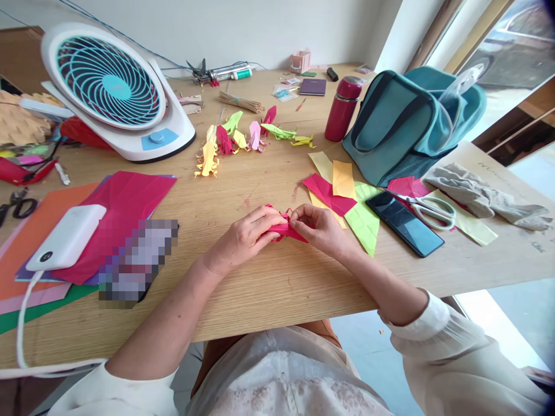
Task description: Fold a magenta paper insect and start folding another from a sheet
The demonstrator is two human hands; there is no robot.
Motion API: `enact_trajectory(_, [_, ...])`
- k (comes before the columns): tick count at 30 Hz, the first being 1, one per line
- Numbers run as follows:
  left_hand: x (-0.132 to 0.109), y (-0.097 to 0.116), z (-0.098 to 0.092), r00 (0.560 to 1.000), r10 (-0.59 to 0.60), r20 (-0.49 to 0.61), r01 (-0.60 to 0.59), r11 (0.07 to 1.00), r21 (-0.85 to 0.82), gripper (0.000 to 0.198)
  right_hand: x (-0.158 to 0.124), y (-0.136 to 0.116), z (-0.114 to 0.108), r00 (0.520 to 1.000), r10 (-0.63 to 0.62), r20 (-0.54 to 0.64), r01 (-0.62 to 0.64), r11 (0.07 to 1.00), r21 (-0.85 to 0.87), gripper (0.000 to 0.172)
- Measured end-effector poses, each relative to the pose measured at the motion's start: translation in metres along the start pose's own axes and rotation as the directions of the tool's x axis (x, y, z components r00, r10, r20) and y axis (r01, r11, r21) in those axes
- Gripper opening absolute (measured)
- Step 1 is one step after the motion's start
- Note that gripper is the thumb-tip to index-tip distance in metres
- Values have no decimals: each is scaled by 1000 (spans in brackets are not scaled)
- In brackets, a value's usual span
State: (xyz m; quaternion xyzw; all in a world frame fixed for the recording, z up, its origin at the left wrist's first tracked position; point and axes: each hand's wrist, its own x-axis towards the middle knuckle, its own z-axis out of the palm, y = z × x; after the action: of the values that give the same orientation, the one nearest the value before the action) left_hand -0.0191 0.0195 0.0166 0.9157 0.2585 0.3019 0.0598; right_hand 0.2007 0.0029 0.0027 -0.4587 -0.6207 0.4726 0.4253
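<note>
While the red paper [281, 229], seemingly folded under hiding fingers, is pinched by the left hand [243, 237] and right hand [321, 228] above the table's [269, 289] near middle, it could be torn by over-hard tugging.

I see loose white fabric sleeves [455, 349], the right gathered at its cuff [416, 320], and a pale, faintly patterned blouse [277, 375].
</note>
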Motion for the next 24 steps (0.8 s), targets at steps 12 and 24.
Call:
enact_trajectory(12, [-1, 1, -7, 906, -304, -295, 217, 931, -294, 62, -2, -7, 5, 998, -2, -69, 17, 975, 221, 42])
enact_trajectory(24, [0, -2, 3, 890, -455, 10, 400, 771, -496, 27, -4, -4, 7, 985, -140, -99, 148, 986, 78, 26])
